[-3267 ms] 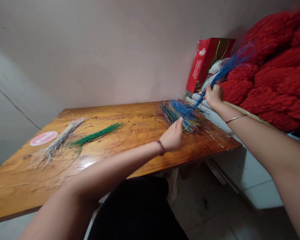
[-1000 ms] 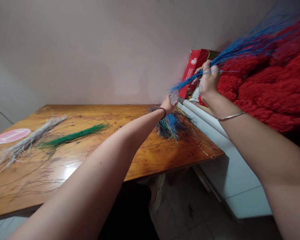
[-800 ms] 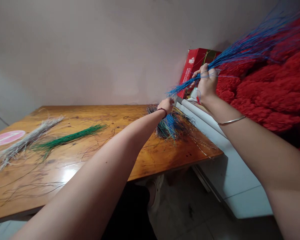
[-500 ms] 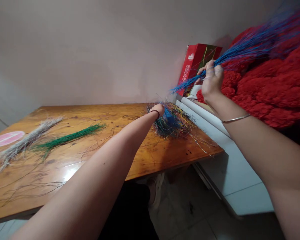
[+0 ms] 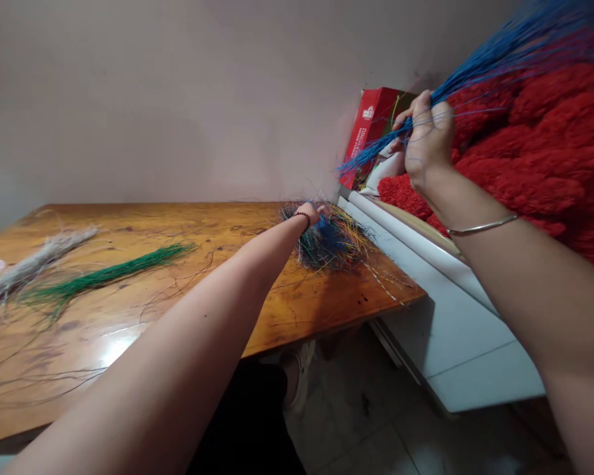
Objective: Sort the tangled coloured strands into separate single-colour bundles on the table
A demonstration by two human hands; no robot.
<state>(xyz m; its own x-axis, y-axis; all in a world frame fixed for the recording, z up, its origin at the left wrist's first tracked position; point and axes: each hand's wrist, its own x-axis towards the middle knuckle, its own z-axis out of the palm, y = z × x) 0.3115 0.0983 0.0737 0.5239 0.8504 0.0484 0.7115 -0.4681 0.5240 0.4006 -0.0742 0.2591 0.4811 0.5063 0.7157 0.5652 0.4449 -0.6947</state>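
Observation:
My right hand (image 5: 429,137) is closed round a bundle of thin blue strands (image 5: 480,63), raised above the right end of the table. The bundle's short end points down to the left, its long loose end up to the right. My left hand (image 5: 311,212) lies on a tangled pile of coloured strands (image 5: 329,244), its fingers bent over blue strands there and partly hidden. Green strands (image 5: 113,269) and a pale grey bundle (image 5: 39,260) rest further left on the wooden table (image 5: 178,218).
Red fluffy material (image 5: 534,171) is heaped at the right, beside a red box (image 5: 371,125) against the wall. A white cabinet (image 5: 455,336) adjoins the table's right end. Loose thin strands (image 5: 44,382) lie at the front left.
The view has turned slightly right, so the table things sit further left. My right hand with the blue bundle is a little higher; my left hand stays at the pile.

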